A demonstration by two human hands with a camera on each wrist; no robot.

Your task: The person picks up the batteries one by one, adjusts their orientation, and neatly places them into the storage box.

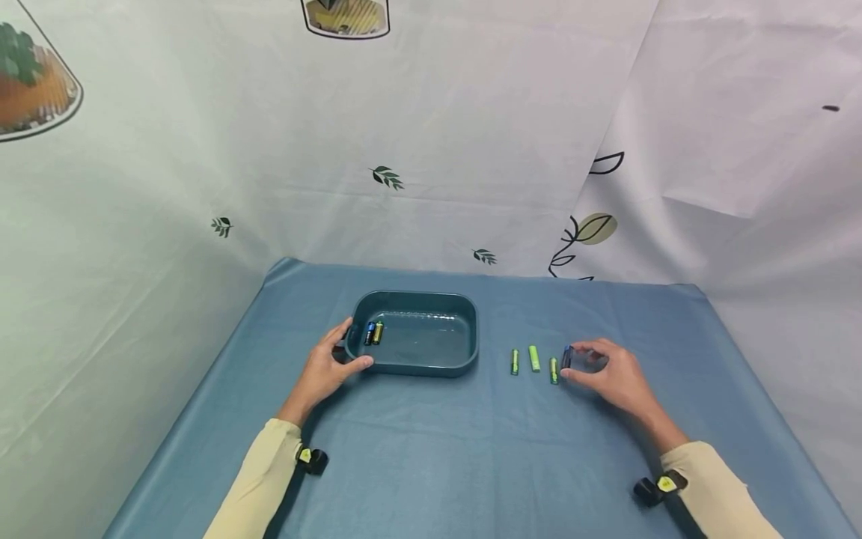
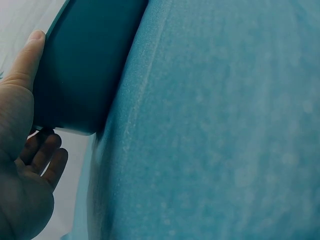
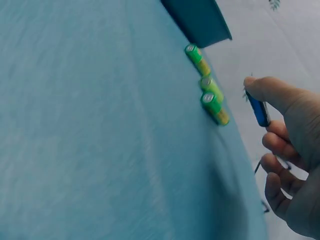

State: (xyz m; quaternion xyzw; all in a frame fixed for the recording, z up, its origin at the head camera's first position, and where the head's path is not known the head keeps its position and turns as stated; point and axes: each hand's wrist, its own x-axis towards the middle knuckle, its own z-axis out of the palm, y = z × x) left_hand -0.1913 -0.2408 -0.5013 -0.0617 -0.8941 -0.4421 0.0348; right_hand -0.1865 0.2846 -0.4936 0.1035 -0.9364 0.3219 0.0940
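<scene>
Behind, white hanging cloth (image 1: 438,127) printed with dark leaf sprigs; below, one blue tablecloth (image 1: 438,464). Left of centre, shows one teal tray (image 1: 411,370), upright on the cloth. Grips that tray by its left end with the left hand (image 1: 326,368), thumb against the near wall, fingers bent round the end. Inside, toward that same end, contains two: one blue-and-black battery (image 1: 369,334) and one yellow-and-black battery (image 1: 378,333) (lying side by side). To the right of the tray, well apart from it, numbers three in a loose row on the cloth: left green battery (image 1: 515,362), middle green battery (image 1: 534,358), right green battery (image 1: 554,370). Just beside the last, pinches one dark blue battery (image 3: 257,109) between thumb and fingers of the right hand (image 1: 614,376), with the other fingers loosely bent (whether touching the cloth, cannot tell). Comes to six batteries in all. Also includes two pale sleeves (image 1: 261,479), with one small black camera (image 1: 315,461) at each wrist.
</scene>
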